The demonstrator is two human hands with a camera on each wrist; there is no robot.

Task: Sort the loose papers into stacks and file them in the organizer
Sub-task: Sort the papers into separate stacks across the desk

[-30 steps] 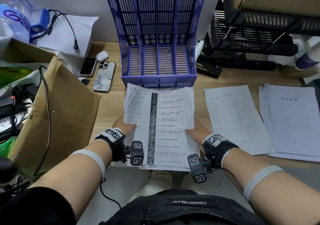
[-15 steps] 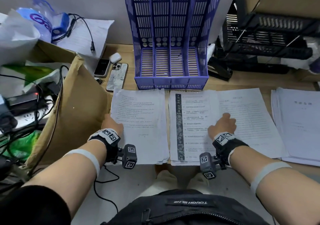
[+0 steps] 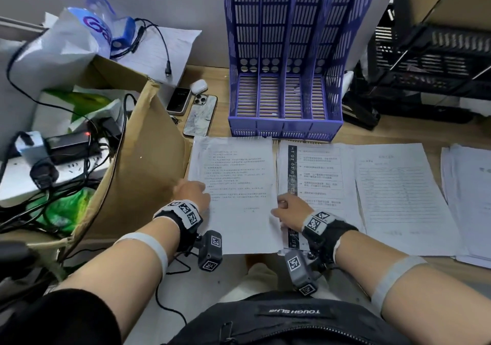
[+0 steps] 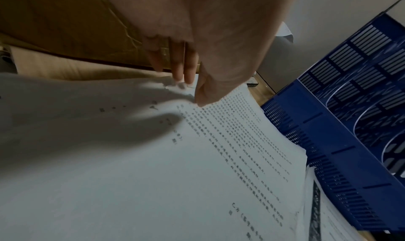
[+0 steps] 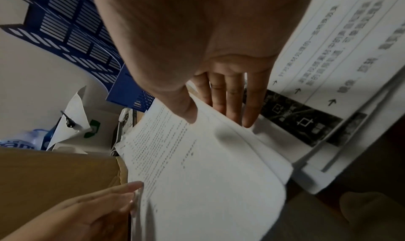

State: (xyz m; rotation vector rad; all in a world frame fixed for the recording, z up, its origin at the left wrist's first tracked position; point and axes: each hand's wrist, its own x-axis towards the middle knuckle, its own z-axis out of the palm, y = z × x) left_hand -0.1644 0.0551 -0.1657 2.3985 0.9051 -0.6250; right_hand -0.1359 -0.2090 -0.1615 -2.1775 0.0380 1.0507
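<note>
Wooden tabletop point(image 3: 220, 129) fills the middle of the head view, with the blue organizer point(image 3: 285, 60) standing at the upper centre against the wall, all its slots bare. By my reading the sorting is well on and the filing not begun: four heaps lie side by side below the organizer, none in it.

I have the left stack point(image 3: 233, 193) at the frame's centre between both hands. My left hand point(image 3: 192, 191) is at its left edge, thumb on top and fingers point(image 4: 181, 68) curled down at the edge, pinching it. My right hand point(image 3: 289, 209) takes the right edge, thumb above and fingers point(image 5: 232, 99) slipped beneath, so that edge lifts and bows.

Its top sheet is dense printed text, white, the corners a little ragged. Touching on its right lies the stack with the black strip point(image 3: 316, 182), then a ruled form point(image 3: 398, 195), then another pile point(image 3: 470, 198) at the right edge of the frame.
</note>
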